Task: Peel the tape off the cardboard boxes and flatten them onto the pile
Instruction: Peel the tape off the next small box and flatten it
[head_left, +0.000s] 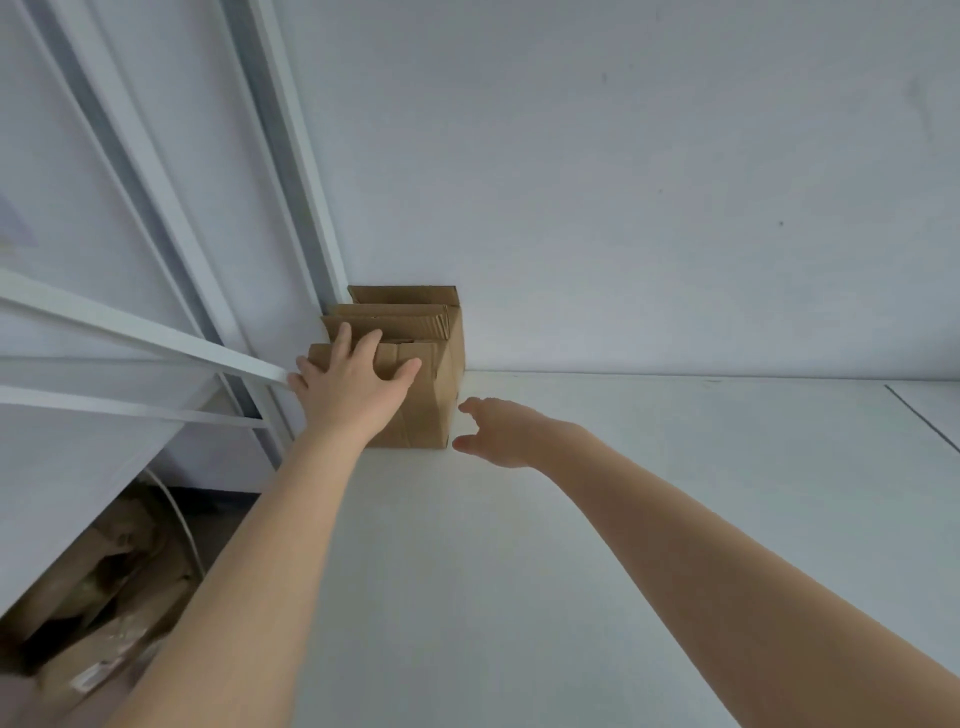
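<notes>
Cardboard box (442, 400) with upright sheets (400, 323) inside, left hand (353, 387) splayed flat on it, right hand (503, 432) loosely open beside

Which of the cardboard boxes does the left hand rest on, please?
The front box, nearest the person: the left hand lies over its top edge; the others stand behind it.

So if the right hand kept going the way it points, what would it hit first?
Probably the side of the nearest cardboard box, just ahead of the right hand; depth is unclear.
</notes>
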